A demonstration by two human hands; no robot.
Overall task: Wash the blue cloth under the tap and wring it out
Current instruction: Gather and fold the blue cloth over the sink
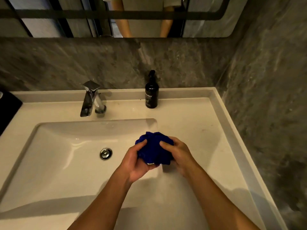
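Note:
The blue cloth [153, 148] is bunched into a ball between both hands, above the right edge of the white sink basin [54, 163]. My left hand [136, 161] grips its left and lower side, and my right hand [177, 153] closes on its right side. A small white tag shows under the cloth. The chrome tap [90, 98] stands at the back left of the hands, and no water is seen coming from its spout. The drain plug [106, 153] lies to the left of the cloth.
A black pump bottle [151, 93] stands on the counter behind the hands. A dark object [8, 107] sits at the left edge. Grey stone walls close in behind and on the right [265, 97]. A mirror [116, 17] hangs above.

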